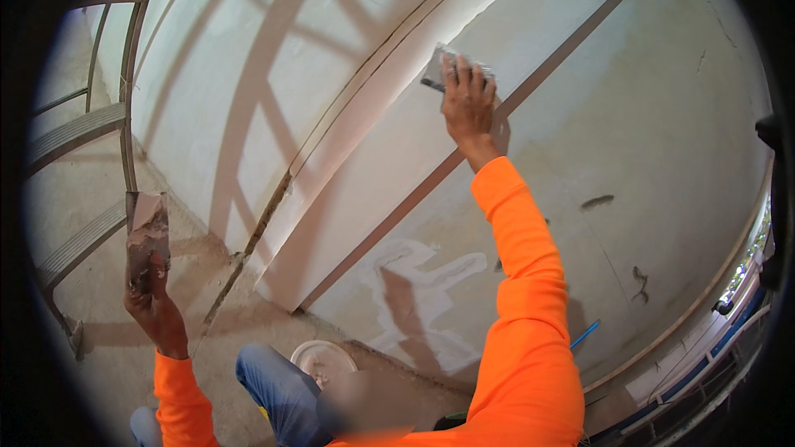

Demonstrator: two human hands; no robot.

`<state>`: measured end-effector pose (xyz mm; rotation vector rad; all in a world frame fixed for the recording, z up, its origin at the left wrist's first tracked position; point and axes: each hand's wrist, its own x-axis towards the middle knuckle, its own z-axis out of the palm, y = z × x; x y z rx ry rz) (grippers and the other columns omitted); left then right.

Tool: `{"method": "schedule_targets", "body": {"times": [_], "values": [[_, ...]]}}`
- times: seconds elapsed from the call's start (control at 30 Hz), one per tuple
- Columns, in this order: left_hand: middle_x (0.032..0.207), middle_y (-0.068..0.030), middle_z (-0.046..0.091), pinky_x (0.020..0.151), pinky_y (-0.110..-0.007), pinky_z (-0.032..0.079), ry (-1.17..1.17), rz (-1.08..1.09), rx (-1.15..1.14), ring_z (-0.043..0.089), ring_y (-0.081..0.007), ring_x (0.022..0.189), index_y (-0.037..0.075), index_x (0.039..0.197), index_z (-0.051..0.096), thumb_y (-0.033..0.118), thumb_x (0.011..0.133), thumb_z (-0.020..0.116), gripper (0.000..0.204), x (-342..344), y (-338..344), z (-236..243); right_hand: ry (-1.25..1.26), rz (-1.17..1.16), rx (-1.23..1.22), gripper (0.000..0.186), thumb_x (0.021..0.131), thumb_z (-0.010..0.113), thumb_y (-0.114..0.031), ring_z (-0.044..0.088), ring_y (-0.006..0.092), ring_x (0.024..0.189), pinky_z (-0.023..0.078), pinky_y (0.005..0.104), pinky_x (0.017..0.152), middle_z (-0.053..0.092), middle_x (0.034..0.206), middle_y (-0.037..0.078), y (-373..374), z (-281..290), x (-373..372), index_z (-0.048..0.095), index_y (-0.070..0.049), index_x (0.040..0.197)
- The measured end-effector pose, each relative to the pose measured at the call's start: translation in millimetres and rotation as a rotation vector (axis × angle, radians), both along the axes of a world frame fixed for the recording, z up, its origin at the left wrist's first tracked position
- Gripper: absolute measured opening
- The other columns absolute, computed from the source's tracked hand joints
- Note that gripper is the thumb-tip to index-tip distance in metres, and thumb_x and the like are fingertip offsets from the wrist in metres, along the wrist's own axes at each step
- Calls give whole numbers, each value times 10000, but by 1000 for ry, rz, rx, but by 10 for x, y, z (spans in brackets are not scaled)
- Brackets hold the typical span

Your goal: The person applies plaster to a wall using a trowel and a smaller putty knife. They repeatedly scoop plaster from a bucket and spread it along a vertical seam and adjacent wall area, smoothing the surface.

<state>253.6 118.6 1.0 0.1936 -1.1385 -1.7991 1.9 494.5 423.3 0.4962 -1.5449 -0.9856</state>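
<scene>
My right hand [470, 112] reaches up and presses a flat grey plastering blade [433, 72] against the pale wall strip [364, 161]. Its fingers lie over the blade, and white plaster clings to its edges. Low on the left, my left hand [153, 310] is closed around the lower end of a flat rectangular plaster board [147, 215], smeared with pinkish-white putty. Between my legs and the wall, a round white bucket [325, 356] stands on the floor with pale compound inside.
A metal ladder [79, 128] rises at the far left, casting shadows over the wall. A brown band [397, 213] runs beside the pale strip. Wet white patches [431, 281] mark the lower wall. A thin blue stick [585, 334] is near my right arm.
</scene>
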Motion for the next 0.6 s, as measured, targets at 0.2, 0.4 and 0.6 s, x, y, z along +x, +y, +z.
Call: {"method": "schedule_targets", "body": {"times": [0.2,0.4,0.6], "values": [[1205,-76,758,931,-275,522,49,-19,47,670,-114,1048,-48,1274,720,121,1040,718,289,3,47,51,-134,-41,80,601,966,644,-199,524,302,1304,428,581,1096,547,1489,70,114,-980,-107,523,-196,1555],[1181,-71,758,930,-270,514,57,29,13,663,-114,1062,-50,1280,713,131,1040,722,301,17,44,70,-153,-138,9,579,970,635,-172,581,303,1257,430,611,1081,587,1449,92,110,-951,133,538,-192,1540],[1173,-72,759,922,-265,515,25,10,1,666,-111,1056,-52,1281,712,129,1043,715,299,12,6,90,-25,-138,-257,532,1020,597,-175,529,313,1343,405,607,1131,539,1510,88,-69,-137,-49,511,-179,1545]]}}
